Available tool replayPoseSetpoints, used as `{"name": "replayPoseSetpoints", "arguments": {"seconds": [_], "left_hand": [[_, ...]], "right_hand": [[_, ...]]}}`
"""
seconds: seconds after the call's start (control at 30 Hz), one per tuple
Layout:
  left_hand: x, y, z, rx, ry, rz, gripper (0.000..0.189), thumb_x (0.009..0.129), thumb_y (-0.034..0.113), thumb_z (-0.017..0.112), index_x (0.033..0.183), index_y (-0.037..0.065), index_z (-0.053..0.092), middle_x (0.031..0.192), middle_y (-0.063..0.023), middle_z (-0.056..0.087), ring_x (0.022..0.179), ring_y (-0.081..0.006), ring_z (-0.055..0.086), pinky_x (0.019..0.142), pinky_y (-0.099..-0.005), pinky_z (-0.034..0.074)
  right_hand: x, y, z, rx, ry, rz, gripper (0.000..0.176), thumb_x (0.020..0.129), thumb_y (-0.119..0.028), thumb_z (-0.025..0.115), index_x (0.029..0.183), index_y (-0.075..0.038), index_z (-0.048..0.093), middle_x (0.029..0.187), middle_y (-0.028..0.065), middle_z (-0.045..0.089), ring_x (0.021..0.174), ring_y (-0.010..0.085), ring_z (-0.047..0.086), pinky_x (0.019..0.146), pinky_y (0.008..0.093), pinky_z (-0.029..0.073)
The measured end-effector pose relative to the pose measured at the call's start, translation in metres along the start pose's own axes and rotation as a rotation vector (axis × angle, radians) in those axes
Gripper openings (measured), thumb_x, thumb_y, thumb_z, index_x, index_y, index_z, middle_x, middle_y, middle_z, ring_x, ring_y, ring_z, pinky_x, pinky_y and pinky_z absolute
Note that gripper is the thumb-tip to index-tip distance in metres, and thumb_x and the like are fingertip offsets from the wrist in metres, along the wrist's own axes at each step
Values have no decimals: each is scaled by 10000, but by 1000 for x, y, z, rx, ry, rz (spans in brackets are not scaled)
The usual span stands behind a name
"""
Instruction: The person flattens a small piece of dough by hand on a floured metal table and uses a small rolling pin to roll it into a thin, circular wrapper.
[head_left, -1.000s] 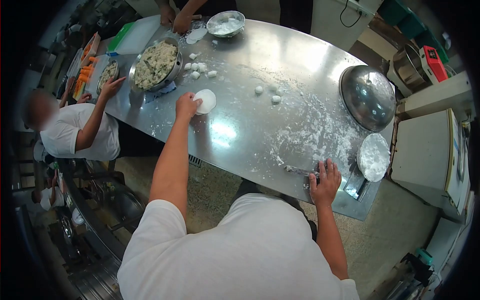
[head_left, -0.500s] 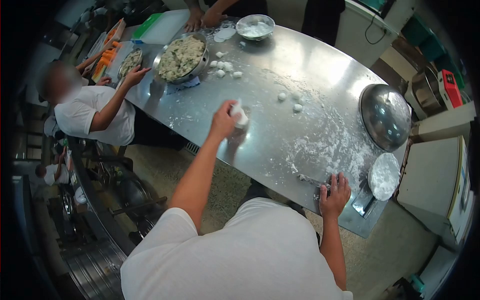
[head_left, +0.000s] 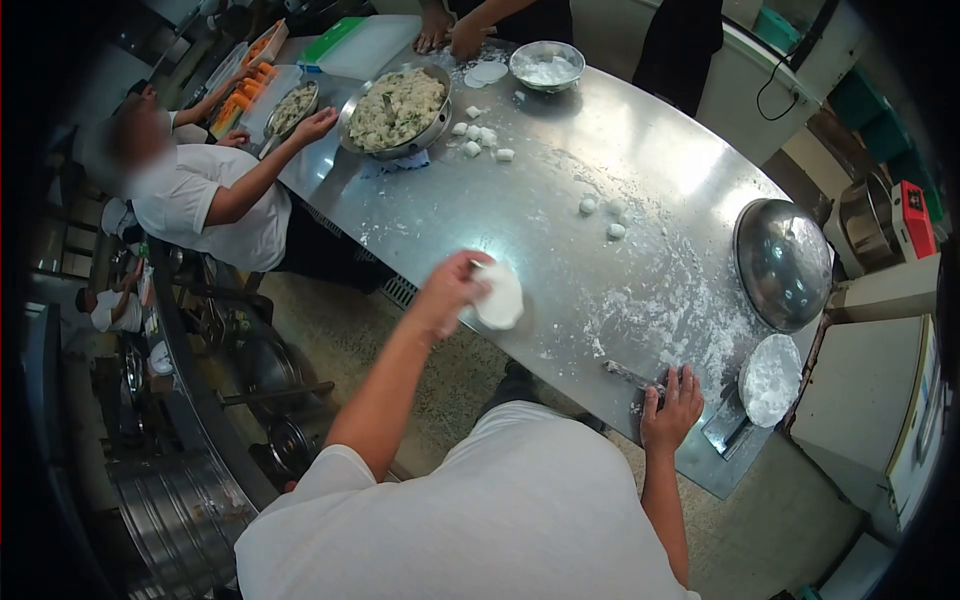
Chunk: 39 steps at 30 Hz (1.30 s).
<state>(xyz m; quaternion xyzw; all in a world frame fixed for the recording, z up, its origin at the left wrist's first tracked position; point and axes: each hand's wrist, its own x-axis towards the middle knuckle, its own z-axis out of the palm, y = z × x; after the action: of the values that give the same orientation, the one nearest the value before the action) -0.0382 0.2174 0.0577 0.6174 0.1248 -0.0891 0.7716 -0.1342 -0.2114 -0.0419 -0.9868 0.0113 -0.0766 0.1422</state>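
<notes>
My left hand point(head_left: 446, 296) pinches a thin, round, white dough wrapper point(head_left: 499, 299) by its edge over the near edge of the steel table point(head_left: 480, 215). My right hand point(head_left: 672, 411) lies with fingers spread at the near end of a flour-dusted rolling pin point(head_left: 626, 374). Part of the pin is hidden by that hand. A few small dough balls point(head_left: 588, 206) sit on the table beyond my hands. Loose flour point(head_left: 655, 318) is scattered across the surface in front of the pin.
A bowl of flour point(head_left: 770, 382) and an upturned metal bowl point(head_left: 784, 265) stand at right. Farther back are a large pan of filling point(head_left: 398, 110), several dough pieces point(head_left: 473, 148), flat wrappers point(head_left: 487, 73) and another bowl point(head_left: 547, 67). Co-workers point(head_left: 220, 195) stand at left and across.
My left hand has swung the dough wrapper nearer to me, and its flat face now shows. My right hand stays by the rolling pin. The camera view has shifted slightly.
</notes>
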Motion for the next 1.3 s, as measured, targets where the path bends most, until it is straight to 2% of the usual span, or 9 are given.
{"name": "replayPoseSetpoints", "arguments": {"seconds": [0.17,0.27,0.4,0.67,0.83,0.93,1.13,1.23,1.3], "left_hand": [[32,116,-85,-213,404,539,382,873,-51,705,1214,58,571,1153,-77,646,1037,-210,674,923,-361,588],[78,169,-201,-348,396,745,399,878,-47,696,1231,44,532,1139,-102,646,1050,-230,678,923,-382,587],[84,190,-188,-255,603,814,400,880,-51,693,1238,31,537,1144,-107,651,1053,-231,675,927,-391,580],[18,-20,40,-63,102,-82,375,914,-82,647,1266,34,587,1125,-84,660,980,-178,659,888,-327,568],[-9,-52,66,-104,-76,-223,346,915,-74,658,1242,26,604,1113,-105,670,1008,-194,672,898,-331,584],[7,-9,22,-169,23,-65,350,905,-77,642,1234,36,602,1142,-102,660,1034,-199,672,921,-354,588],[75,146,-157,-245,408,721,464,940,23,676,1360,83,489,1266,-122,627,1123,-247,653,977,-386,544],[84,182,-195,-396,579,819,537,965,46,658,1437,87,404,1338,-129,574,1189,-271,613,1021,-433,505],[97,168,-214,-515,785,669,576,982,94,652,1470,75,346,1361,-135,532,1186,-264,588,1043,-459,468]], "right_hand": [[1,0,-1,8,-40,26,548,955,-397,619,1432,-130,586,1588,123,441,1479,366,356,1214,545,223],[0,0,-2,22,-43,20,547,958,-398,614,1436,-133,583,1589,118,441,1479,366,357,1215,544,221],[3,-2,-2,21,-34,35,542,955,-393,618,1428,-130,592,1586,117,446,1478,363,359,1217,539,220],[0,-2,-1,28,-16,38,530,953,-393,623,1410,-126,610,1573,117,463,1469,359,377,1217,531,222],[1,-1,-2,13,-22,31,534,958,-397,616,1419,-127,602,1575,118,461,1470,357,375,1214,533,225],[1,-2,-1,10,-32,31,537,961,-394,612,1425,-124,595,1577,120,458,1472,358,370,1213,533,227],[1,-2,-1,14,-30,26,533,963,-389,609,1421,-118,596,1578,124,456,1472,360,369,1211,533,229],[1,-1,-1,16,-22,19,525,962,-384,611,1415,-116,600,1577,122,457,1470,360,373,1210,532,230],[1,-2,-1,18,-15,25,521,962,-379,612,1411,-115,602,1576,122,458,1468,360,375,1210,531,231]]}}
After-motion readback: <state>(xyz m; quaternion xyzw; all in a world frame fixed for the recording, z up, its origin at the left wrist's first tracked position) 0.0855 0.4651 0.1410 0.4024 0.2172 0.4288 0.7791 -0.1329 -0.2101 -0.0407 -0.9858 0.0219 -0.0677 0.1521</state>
